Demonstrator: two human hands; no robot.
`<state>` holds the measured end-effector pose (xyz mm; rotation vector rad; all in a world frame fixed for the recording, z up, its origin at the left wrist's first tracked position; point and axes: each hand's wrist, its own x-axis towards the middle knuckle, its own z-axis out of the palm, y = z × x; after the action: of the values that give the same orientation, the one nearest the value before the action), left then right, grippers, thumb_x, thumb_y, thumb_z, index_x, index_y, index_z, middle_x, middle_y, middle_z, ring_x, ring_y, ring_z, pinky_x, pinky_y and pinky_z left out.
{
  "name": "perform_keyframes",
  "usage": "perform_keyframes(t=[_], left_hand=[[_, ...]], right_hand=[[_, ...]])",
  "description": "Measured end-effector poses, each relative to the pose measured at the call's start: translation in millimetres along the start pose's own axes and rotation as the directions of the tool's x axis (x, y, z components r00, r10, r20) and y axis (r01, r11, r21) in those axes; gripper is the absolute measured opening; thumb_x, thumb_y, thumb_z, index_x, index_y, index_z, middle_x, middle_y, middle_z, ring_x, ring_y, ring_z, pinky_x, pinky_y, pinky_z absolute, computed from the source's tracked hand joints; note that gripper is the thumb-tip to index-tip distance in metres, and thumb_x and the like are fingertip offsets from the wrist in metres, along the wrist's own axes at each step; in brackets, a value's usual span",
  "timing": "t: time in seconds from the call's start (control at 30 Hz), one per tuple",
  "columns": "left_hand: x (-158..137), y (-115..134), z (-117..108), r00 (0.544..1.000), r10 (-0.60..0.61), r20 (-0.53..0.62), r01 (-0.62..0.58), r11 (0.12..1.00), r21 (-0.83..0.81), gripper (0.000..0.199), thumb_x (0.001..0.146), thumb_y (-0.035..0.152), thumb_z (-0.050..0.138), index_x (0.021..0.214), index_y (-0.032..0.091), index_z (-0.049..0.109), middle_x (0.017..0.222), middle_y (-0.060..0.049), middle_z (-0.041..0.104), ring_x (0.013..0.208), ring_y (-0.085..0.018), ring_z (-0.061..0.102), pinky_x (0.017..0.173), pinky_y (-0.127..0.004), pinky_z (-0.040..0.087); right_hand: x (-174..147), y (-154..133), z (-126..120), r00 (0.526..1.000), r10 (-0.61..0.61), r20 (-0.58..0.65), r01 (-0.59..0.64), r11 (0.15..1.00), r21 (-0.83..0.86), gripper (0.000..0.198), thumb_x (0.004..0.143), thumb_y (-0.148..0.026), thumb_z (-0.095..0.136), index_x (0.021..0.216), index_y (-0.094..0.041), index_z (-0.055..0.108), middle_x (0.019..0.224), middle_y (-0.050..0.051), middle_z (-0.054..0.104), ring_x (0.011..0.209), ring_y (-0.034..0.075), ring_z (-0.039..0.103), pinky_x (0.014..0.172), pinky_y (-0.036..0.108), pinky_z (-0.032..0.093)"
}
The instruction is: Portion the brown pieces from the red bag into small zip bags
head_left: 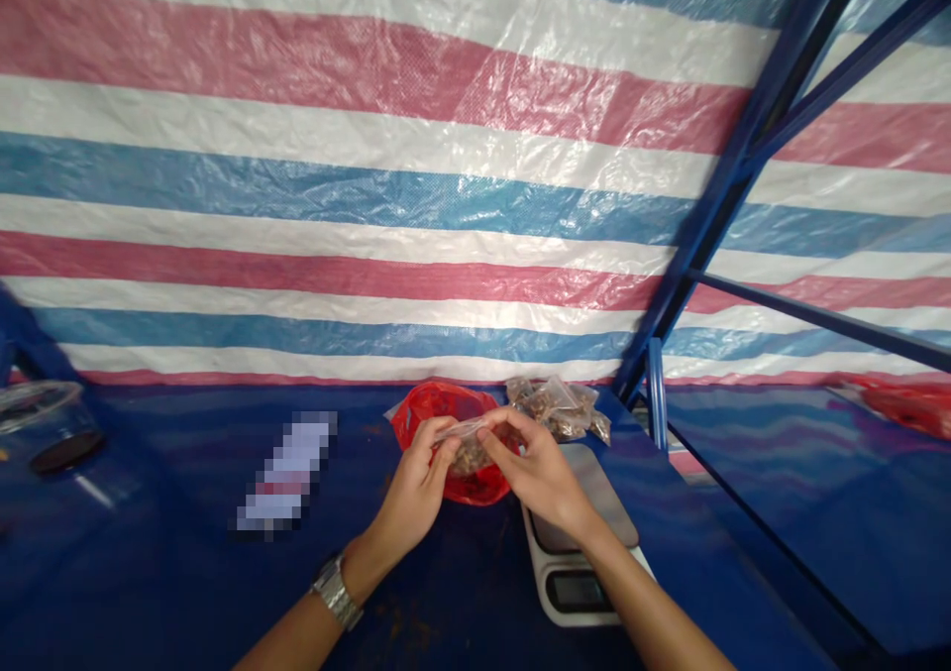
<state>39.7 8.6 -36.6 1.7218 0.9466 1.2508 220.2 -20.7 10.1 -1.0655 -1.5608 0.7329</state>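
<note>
Between my two hands is a small clear plastic bag (468, 456) with brownish bits inside, pinched along its top edge. My left hand (423, 478) grips the left end of that edge with thumb and fingers; a metal watch is on this wrist. At the right end, my right hand (539, 468) pinches the same edge. Below and behind the small bag sits a red plastic bag (423, 403), its mouth spread wide. What lies in the red bag is mostly hidden by my hands and the small bag.
A kitchen scale (580, 552) stands under my right forearm. Several filled clear bags (557, 403) are heaped behind it. A pixelated flat object (286, 478) lies left on the blue table (185, 592), with a clear container (52, 428) farther left. Blue metal bars (732, 195) rise at right before striped sheeting (334, 265).
</note>
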Motion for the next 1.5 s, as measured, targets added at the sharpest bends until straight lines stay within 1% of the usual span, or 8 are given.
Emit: perform_keyframes(t=[0.3,0.47,0.6,0.8,1.1,1.3,1.4,1.5], left_hand=[[1.8,0.5,1.1,1.000,-0.005,-0.010,0.005,1.000,0.020,0.030,0.102,0.044,0.051,0.116,0.020,0.063,0.109,-0.009,0.072,0.100,-0.024,0.071,0.091,-0.036,0.056],[2.4,0.0,2.3,1.000,0.007,-0.030,-0.006,0.999,0.032,0.029,0.101,0.043,0.053,0.113,0.021,0.066,0.112,-0.009,0.074,0.104,-0.024,0.071,0.096,-0.037,0.055],[1.8,2.2,3.6,1.000,0.010,-0.007,-0.010,1.000,0.004,0.028,0.101,0.044,0.055,0.111,0.020,0.066,0.107,-0.008,0.075,0.098,-0.023,0.073,0.092,-0.034,0.057],[0.3,6.5,3.0,1.000,-0.001,-0.006,0.000,0.999,-0.034,0.026,0.101,0.043,0.056,0.109,0.021,0.068,0.107,-0.006,0.077,0.099,-0.021,0.074,0.091,-0.032,0.059],[4.2,17.6,-1.9,0.998,0.014,-0.065,-0.015,1.000,-0.009,0.024,0.095,0.042,0.066,0.100,0.020,0.073,0.103,-0.006,0.078,0.097,-0.023,0.073,0.090,-0.032,0.059],[5.5,16.1,-5.9,0.993,0.069,-0.092,-0.067,0.998,0.022,0.009,0.090,0.027,0.067,0.086,0.021,0.072,0.099,-0.005,0.077,0.097,-0.022,0.071,0.090,-0.033,0.057],[5.2,17.1,-7.4,0.991,0.096,-0.096,-0.094,0.995,0.019,0.013,0.088,0.023,0.068,0.076,0.021,0.069,0.092,-0.005,0.076,0.092,-0.021,0.071,0.089,-0.034,0.057],[5.1,20.6,-9.1,0.987,0.152,-0.052,-0.149,0.987,0.061,0.012,0.093,0.029,0.068,0.086,0.022,0.075,0.102,-0.006,0.077,0.101,-0.023,0.071,0.096,-0.037,0.056]], right_hand=[[-2.3,0.9,3.9,0.999,-0.015,-0.052,0.012,0.998,-0.060,0.027,0.099,-0.043,0.060,0.086,-0.020,0.065,0.076,-0.001,0.060,0.069,0.015,0.054,0.067,0.027,0.044],[-4.0,6.2,9.1,1.000,-0.021,-0.019,0.020,0.999,-0.044,0.023,0.098,-0.042,0.062,0.096,-0.020,0.069,0.086,0.001,0.067,0.076,0.016,0.059,0.073,0.028,0.047],[-5.5,5.8,11.8,0.998,-0.042,-0.043,0.039,0.996,-0.080,0.024,0.099,-0.040,0.060,0.088,-0.020,0.067,0.085,0.002,0.066,0.077,0.017,0.060,0.074,0.029,0.048],[-6.1,5.4,11.1,0.997,-0.067,-0.029,0.063,0.991,-0.114,0.021,0.100,-0.038,0.059,0.094,-0.020,0.069,0.091,0.003,0.068,0.084,0.018,0.063,0.080,0.030,0.049],[-6.4,5.2,12.6,0.996,-0.061,-0.058,0.054,0.991,-0.126,0.017,0.099,-0.036,0.062,0.094,-0.021,0.069,0.091,0.003,0.070,0.084,0.018,0.065,0.081,0.029,0.051],[-9.5,1.6,15.6,0.997,-0.067,0.028,0.070,0.987,-0.147,0.012,0.097,-0.030,0.065,0.091,-0.022,0.072,0.089,0.002,0.073,0.082,0.018,0.066,0.079,0.029,0.049],[-9.3,-2.4,14.4,0.990,-0.128,0.052,0.136,0.970,-0.203,0.014,0.098,-0.027,0.065,0.087,-0.023,0.071,0.086,0.001,0.072,0.081,0.017,0.065,0.079,0.030,0.048],[-4.4,-6.4,3.8,0.984,-0.176,-0.014,0.170,0.966,-0.194,0.017,0.099,-0.027,0.064,0.084,-0.023,0.072,0.086,0.002,0.074,0.082,0.018,0.067,0.080,0.031,0.049]])
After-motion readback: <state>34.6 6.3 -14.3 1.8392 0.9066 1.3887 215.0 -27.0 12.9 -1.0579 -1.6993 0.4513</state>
